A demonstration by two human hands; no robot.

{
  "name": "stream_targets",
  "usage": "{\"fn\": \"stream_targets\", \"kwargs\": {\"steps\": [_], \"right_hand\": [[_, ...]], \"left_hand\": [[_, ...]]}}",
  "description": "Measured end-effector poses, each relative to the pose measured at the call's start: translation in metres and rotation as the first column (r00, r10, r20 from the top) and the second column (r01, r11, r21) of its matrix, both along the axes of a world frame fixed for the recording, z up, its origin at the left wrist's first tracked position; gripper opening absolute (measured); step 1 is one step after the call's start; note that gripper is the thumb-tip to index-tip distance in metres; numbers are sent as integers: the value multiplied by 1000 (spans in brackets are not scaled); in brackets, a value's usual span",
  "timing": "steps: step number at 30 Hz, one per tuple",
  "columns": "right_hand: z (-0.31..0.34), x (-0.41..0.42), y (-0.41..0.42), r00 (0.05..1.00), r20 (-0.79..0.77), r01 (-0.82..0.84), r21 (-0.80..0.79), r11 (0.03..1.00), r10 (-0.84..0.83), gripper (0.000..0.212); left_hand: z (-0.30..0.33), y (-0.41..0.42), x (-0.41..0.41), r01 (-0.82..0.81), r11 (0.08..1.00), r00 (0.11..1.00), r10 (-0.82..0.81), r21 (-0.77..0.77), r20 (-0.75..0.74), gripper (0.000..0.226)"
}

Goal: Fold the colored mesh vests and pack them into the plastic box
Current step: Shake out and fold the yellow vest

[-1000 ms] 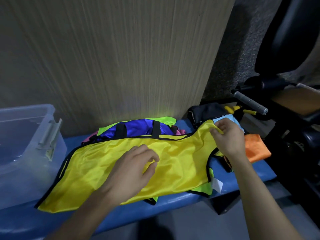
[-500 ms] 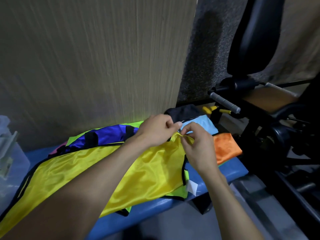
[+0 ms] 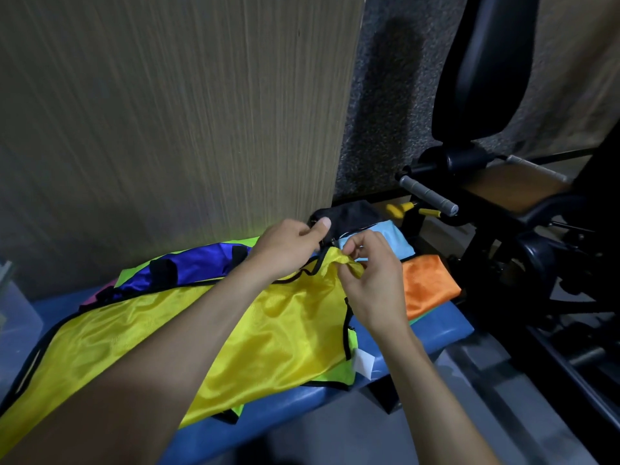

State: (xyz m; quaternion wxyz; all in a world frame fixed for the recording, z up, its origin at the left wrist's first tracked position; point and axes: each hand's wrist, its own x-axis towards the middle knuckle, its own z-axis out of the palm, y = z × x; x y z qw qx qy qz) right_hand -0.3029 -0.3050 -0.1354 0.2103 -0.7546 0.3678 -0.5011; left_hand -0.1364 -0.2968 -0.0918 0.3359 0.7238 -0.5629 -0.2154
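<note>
The right hand (image 3: pixel 375 283) pinches the bunched far-right shoulder strap of the yellow vest (image 3: pixel 174 333) between thumb and curled fingers. Just left of it, the left hand (image 3: pixel 288 246) has its fingers curled on the black-trimmed edge of the same strap, thumb stretched out. The vest lies spread flat across the blue bench (image 3: pixel 432 330), covering a lime vest (image 3: pixel 349 367) and overlapping a blue vest (image 3: pixel 201 266) on its far side. Right of the hands lie folded orange (image 3: pixel 429 283), light-blue (image 3: pixel 392 239) and black (image 3: pixel 352 213) pieces. The plastic box (image 3: pixel 16 310) shows only at the left edge.
</note>
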Motion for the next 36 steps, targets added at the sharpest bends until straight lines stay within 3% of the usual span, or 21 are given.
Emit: {"fn": "stream_targets", "kwargs": {"steps": [3,5,8,13,16,19,24,30,36], "right_hand": [[0,0,0,1000,4,9,-3,1000,-9,34],[1,2,0,1000,20,8,1,1000,-8,33],[3,4,2,999,46,-11,48,999,9,32],[6,-19,-8,997,67,-53,236,970,38,35],[-2,-40,-20,974,-197,159,226,961,-115,38],[-7,-45,-25,846,-430,423,182,887,-315,34],[-8,-40,-28,702,-648,527,192,828,-296,38],[-9,-31,-33,706,-675,477,231,848,-213,40],[-7,-24,-31,818,-517,428,252,868,-253,20]], "left_hand": [[2,10,-5,18,999,999,-20,39,48,69],[1,14,-7,77,997,995,-77,5,-65,61],[0,12,-8,68,992,948,-98,-110,-302,30],[5,2,-1,10,963,915,-117,-270,-385,17],[15,1,4,62,955,821,-214,-290,-529,39],[24,1,3,123,945,801,-274,-302,-532,27],[24,0,4,155,952,723,-291,-264,-627,28],[19,2,8,236,940,713,-340,-247,-613,48],[24,9,13,271,923,690,-385,-275,-613,51]]}}
